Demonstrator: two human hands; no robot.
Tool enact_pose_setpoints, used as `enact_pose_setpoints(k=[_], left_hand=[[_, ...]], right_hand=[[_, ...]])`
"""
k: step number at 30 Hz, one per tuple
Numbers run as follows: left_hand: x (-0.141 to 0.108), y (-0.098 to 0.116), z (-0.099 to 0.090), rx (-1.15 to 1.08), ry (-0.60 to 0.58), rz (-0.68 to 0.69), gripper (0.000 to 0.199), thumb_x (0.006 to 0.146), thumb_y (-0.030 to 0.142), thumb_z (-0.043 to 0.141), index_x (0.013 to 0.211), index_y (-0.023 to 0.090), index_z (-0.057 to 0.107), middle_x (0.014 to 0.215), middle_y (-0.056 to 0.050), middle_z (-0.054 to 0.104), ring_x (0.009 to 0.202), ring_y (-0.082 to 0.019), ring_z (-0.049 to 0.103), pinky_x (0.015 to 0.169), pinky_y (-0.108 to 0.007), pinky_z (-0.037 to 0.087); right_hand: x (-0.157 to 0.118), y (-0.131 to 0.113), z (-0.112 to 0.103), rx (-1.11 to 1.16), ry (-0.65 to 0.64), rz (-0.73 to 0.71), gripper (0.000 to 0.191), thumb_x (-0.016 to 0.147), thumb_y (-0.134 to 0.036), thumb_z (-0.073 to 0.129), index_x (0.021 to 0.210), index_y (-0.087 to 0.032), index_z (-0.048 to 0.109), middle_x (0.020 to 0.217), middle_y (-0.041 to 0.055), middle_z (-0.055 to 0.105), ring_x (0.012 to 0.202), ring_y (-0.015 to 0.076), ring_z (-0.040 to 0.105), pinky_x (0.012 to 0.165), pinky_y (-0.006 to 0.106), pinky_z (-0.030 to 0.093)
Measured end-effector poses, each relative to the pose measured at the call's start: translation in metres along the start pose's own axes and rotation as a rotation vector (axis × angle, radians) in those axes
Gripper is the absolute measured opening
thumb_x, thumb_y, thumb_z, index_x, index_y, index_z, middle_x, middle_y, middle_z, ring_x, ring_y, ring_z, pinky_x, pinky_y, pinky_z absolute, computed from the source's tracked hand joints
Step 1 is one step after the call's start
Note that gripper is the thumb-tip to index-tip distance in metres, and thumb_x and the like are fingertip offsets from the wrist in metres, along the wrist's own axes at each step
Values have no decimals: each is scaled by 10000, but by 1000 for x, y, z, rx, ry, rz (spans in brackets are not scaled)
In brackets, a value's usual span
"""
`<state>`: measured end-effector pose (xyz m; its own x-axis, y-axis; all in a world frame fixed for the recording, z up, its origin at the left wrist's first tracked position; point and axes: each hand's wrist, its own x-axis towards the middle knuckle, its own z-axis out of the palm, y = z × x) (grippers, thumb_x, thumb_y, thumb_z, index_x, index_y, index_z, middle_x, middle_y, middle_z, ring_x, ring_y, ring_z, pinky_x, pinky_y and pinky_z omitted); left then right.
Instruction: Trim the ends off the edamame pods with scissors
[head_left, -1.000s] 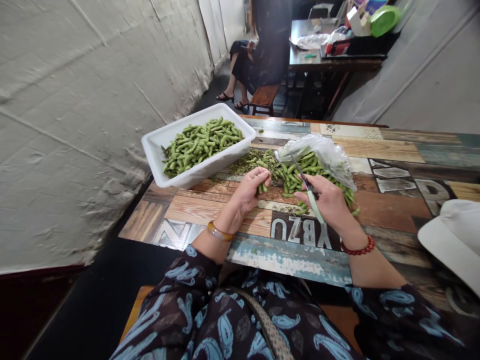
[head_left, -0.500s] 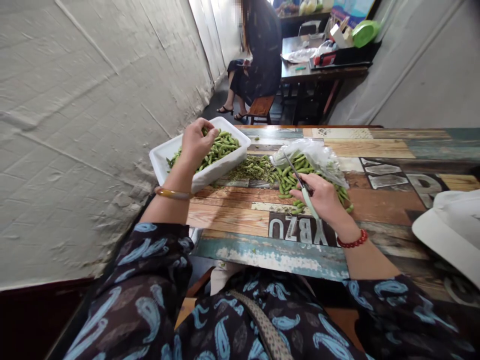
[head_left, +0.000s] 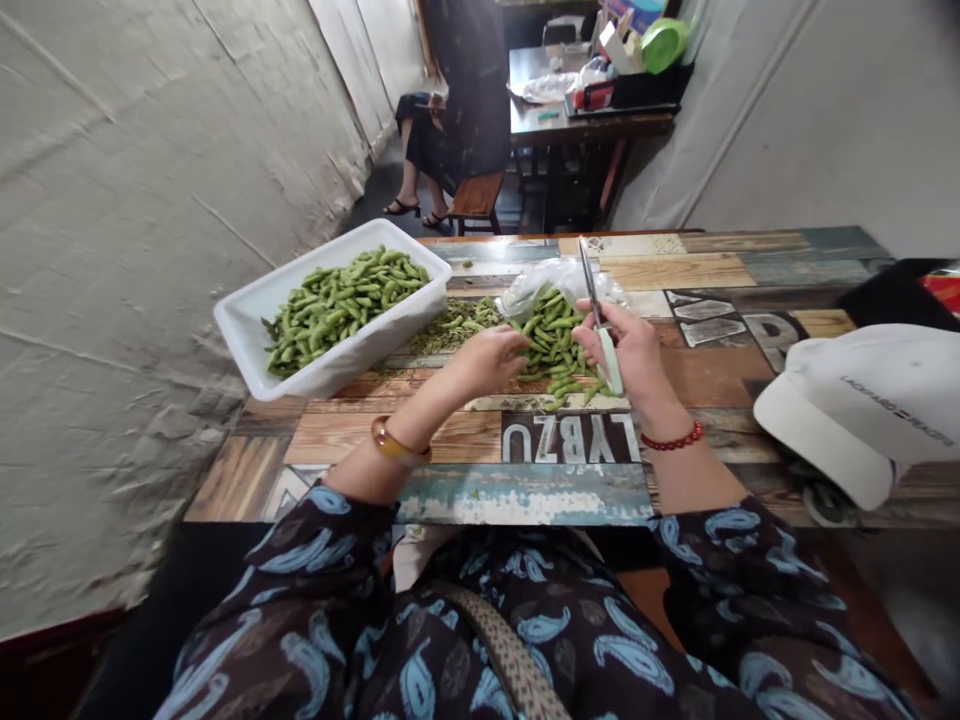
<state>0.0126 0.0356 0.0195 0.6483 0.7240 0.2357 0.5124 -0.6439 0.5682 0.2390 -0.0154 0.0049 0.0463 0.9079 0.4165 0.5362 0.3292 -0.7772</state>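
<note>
I see the left hand at the near left edge of a loose pile of green pods, its fingers bent toward them; I cannot tell from here whether a pod is pinched inside it or whether the fingertips touch the pile. The right hand I can read better: it is wrapped around the scissors, the pale green handle lying across the palm and the blades pointing to the far side, over the right part of the pile. The pile lies between the two hands, near the middle of the plank-patterned table, with a clear plastic bag crumpled against its far side and a few pods straying toward the near side. Left of the pile I have a scatter of small green-brown trimmings, and just beyond that, at the far left, the white tub with a big heap of pods in it, sitting at a slant. An amber bangle circles the left wrist and a red bead bracelet the right. On the right of the table I find a white cap, well apart from the pods. Past the far edge, a person in dark clothes sits on a wooden stool, left of a cluttered dark table.
</note>
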Motion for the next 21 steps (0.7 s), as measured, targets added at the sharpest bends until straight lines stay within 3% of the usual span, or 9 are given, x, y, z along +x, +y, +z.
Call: enact_pose_setpoints(k=[4, 8, 11, 13, 15, 21], left_hand=[[14, 27, 38, 101, -52, 166, 273, 847, 211, 631, 1098, 114, 682, 1153, -183, 679, 1098, -295, 625, 981, -443, 480], [27, 43, 66, 291, -94, 289, 607, 806, 282, 712, 1341, 50, 544, 1514, -248, 434, 1406, -371, 401, 1157, -495, 346], [33, 44, 79, 367, -134, 296, 777, 782, 410, 744, 1415, 41, 486, 1573, -245, 358, 1480, -423, 257, 1205, -549, 245], [34, 42, 82, 385, -172, 307, 758, 807, 468, 708, 1419, 73, 502, 1566, -219, 386, 1488, -430, 237, 1209, -580, 203], [32, 37, 81, 405, -190, 323, 644, 852, 420, 658, 1407, 119, 530, 1541, -186, 439, 1485, -400, 266, 1203, -576, 211], [10, 7, 57, 434, -192, 322, 367, 914, 240, 551, 1262, 179, 648, 1426, -116, 584, 1386, -298, 449, 1159, -494, 320]], right_hand=[[2, 1, -2, 109, 97, 55, 462, 840, -492, 680, 1192, -192, 683, 882, 20, 682, 643, 128, 602, 612, 269, 544], [5, 4, -4, 75, 126, 38, 449, 819, -470, 705, 1181, -204, 701, 914, 42, 707, 767, 176, 655, 661, 294, 564], [6, 4, -6, 59, 165, 49, 446, 819, -468, 705, 1177, -203, 705, 961, 64, 718, 832, 206, 674, 687, 312, 572], [6, 4, -6, 59, 171, 50, 448, 823, -475, 699, 1180, -204, 702, 974, 68, 718, 834, 211, 676, 690, 320, 575], [6, 4, -5, 51, 159, 37, 450, 826, -479, 698, 1179, -201, 701, 956, 65, 717, 840, 215, 673, 692, 324, 577], [5, 8, -2, 65, 141, 10, 424, 846, -468, 691, 1189, -218, 694, 908, 42, 703, 810, 193, 659, 675, 309, 567]])
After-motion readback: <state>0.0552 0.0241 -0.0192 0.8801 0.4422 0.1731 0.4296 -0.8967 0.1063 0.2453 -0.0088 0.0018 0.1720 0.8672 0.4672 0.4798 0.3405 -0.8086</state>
